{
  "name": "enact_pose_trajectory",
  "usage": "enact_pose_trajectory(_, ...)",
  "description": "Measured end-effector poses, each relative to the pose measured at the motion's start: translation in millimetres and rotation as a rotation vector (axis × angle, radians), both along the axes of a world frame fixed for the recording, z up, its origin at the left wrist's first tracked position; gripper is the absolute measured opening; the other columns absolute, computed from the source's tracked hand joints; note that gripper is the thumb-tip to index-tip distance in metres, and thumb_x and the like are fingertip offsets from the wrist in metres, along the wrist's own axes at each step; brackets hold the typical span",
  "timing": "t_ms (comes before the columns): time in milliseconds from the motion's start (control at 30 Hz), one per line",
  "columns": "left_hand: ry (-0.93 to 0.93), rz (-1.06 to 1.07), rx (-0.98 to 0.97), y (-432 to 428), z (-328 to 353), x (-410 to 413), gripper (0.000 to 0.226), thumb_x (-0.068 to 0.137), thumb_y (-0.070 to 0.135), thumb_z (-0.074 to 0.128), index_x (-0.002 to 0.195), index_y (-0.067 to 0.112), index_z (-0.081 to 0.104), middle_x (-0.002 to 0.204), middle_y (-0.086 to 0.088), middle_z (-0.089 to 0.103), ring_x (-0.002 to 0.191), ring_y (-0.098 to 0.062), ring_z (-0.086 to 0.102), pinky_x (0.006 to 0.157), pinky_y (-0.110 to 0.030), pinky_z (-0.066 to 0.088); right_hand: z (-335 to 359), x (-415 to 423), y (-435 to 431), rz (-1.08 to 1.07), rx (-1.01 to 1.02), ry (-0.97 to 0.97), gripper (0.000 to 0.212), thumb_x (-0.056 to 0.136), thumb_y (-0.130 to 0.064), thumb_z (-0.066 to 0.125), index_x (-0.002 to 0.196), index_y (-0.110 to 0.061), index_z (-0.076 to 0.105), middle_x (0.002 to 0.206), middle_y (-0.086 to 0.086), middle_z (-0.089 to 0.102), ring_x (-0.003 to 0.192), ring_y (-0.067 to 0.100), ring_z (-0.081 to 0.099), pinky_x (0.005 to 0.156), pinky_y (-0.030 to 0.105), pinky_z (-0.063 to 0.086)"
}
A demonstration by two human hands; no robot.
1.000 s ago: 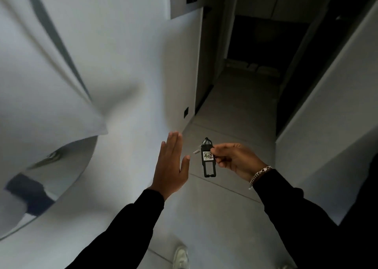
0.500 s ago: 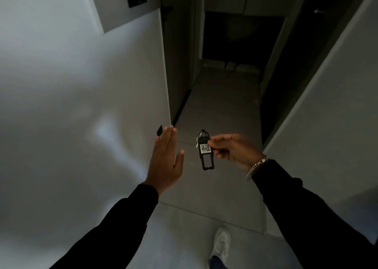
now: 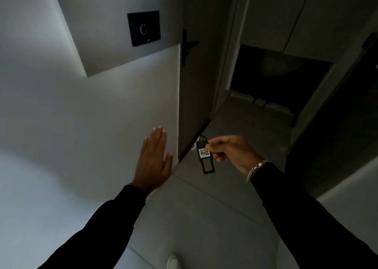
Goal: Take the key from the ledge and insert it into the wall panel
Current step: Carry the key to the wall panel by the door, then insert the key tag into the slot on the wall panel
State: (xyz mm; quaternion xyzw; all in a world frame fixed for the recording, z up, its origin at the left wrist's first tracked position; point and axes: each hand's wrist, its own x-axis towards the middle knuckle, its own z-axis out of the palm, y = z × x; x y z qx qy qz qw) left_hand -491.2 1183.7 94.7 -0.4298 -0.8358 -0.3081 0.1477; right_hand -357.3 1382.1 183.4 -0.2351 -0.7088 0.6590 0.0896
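Note:
My right hand point(image 3: 231, 152) pinches a key point(image 3: 205, 157) by its black tag, which bears a white label reading 402; the small metal key blade shows at the tag's upper left. The tag hangs down over the grey floor. My left hand point(image 3: 154, 160) is flat and held out with fingers together, close to the white wall, holding nothing. A black wall panel point(image 3: 143, 28) with a round ring of lights sits high on the grey recessed part of the wall, well above and left of the key.
A dark door point(image 3: 196, 80) with a black handle point(image 3: 188, 46) stands just right of the panel. A narrow corridor with grey floor tiles point(image 3: 235, 125) runs ahead toward a dark opening. A white wall closes the right side. My white shoe point(image 3: 172, 261) shows below.
The view has swung up and left, bringing the black panel from the top edge into full sight. Both hands keep their pose; the key stays pinched in my right hand.

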Motion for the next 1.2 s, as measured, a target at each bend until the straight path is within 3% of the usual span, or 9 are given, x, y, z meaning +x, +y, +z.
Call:
enact_pose_trajectory(167, 0.04, 0.136, 0.124, 46, 11, -94, 0.066, 0.098, 0.036, 0.033, 0.153, 0.001, 0.024, 0.164, -0.019, 0.022, 0.154, -0.03, 0.013, 0.125, -0.057, 0.016, 8, -110, 57, 0.079, 0.252, 0.05, 0.01, 0.078, -0.002, 0.074, 0.087, 0.0, 0.074, 0.057, 0.004, 0.064, 0.045, 0.005, 0.055, 0.046, 0.016, 0.048)
enact_pose_trajectory(267, 0.069, 0.231, 0.199, 67, 42, -151, 0.066, 0.098, 0.034, 0.033, 0.153, -0.002, 0.022, 0.164, -0.02, 0.019, 0.154, -0.033, 0.011, 0.125, -0.058, 0.012, 31, -180, 80, 0.16, 0.567, 0.12, 0.017, 0.077, -0.006, 0.076, 0.093, 0.0, 0.075, 0.074, 0.018, 0.073, 0.059, 0.02, 0.066, 0.061, 0.032, 0.056)
enact_pose_trajectory(333, 0.139, 0.267, 0.234, 77, 72, -184, 0.065, 0.098, 0.031, 0.035, 0.152, -0.002, 0.022, 0.164, -0.021, 0.019, 0.154, -0.033, 0.009, 0.126, -0.057, 0.008, 57, -221, 89, 0.199, 0.73, 0.251, 0.014, 0.076, -0.009, 0.077, 0.089, -0.004, 0.077, 0.081, 0.018, 0.076, 0.076, 0.033, 0.072, 0.074, 0.043, 0.059)
enact_pose_trajectory(433, 0.311, 0.365, 0.272, 89, 121, -230, 0.064, 0.097, 0.027, 0.039, 0.151, -0.004, 0.026, 0.162, -0.024, 0.024, 0.153, -0.035, 0.013, 0.124, -0.057, 0.004, 101, -279, 99, 0.196, 0.83, 0.524, 0.01, 0.077, -0.008, 0.076, 0.086, -0.009, 0.077, 0.082, 0.013, 0.076, 0.077, 0.027, 0.072, 0.073, 0.04, 0.059)
enact_pose_trajectory(633, 0.692, 0.604, 0.141, 92, 171, -286, 0.063, 0.095, 0.024, 0.044, 0.15, -0.002, 0.029, 0.161, -0.023, 0.028, 0.153, -0.034, 0.018, 0.125, -0.052, 0.005, 166, -379, 113, 0.275, 0.617, 0.863, 0.02, 0.08, 0.001, 0.071, 0.095, -0.011, 0.071, 0.085, 0.0, 0.071, 0.072, -0.007, 0.066, 0.075, 0.012, 0.053)
enact_pose_trajectory(733, 0.789, 0.775, 0.049, 103, 171, -295, 0.063, 0.096, 0.029, 0.04, 0.152, 0.003, 0.027, 0.163, -0.018, 0.025, 0.154, -0.03, 0.015, 0.126, -0.05, 0.001, 184, -416, 130, 0.384, 0.478, 0.949, 0.017, 0.081, 0.0, 0.07, 0.092, -0.013, 0.07, 0.081, -0.001, 0.072, 0.07, -0.005, 0.065, 0.074, 0.016, 0.054)
enact_pose_trajectory(800, 0.812, 0.896, 0.021, 113, 172, -297, 0.065, 0.097, 0.033, 0.038, 0.154, 0.006, 0.025, 0.164, -0.013, 0.02, 0.155, -0.028, 0.013, 0.126, -0.05, -0.002, 195, -435, 142, 0.452, 0.403, 0.985, 0.021, 0.081, -0.002, 0.069, 0.086, -0.023, 0.069, 0.07, -0.013, 0.073, 0.063, -0.002, 0.064, 0.068, 0.016, 0.053)
enact_pose_trajectory(933, 0.861, 1.105, -0.012, 124, 173, -306, 0.066, 0.098, 0.042, 0.028, 0.155, 0.009, 0.022, 0.167, -0.007, 0.012, 0.155, -0.027, 0.012, 0.126, -0.048, -0.005, 206, -470, 157, 0.559, 0.315, 1.036, 0.019, 0.079, -0.01, 0.07, 0.082, -0.029, 0.069, 0.069, -0.004, 0.073, 0.056, 0.007, 0.064, 0.064, 0.024, 0.054)
enact_pose_trajectory(1200, 0.887, 1.223, -0.116, 124, 171, -312, 0.072, 0.097, 0.048, 0.024, 0.155, 0.006, 0.019, 0.166, -0.01, 0.009, 0.155, -0.031, 0.01, 0.125, -0.053, -0.001, 189, -497, 163, 0.686, 0.326, 0.996, 0.017, 0.078, -0.011, 0.072, 0.082, -0.027, 0.068, 0.067, -0.006, 0.07, 0.054, 0.004, 0.065, 0.055, 0.022, 0.055)
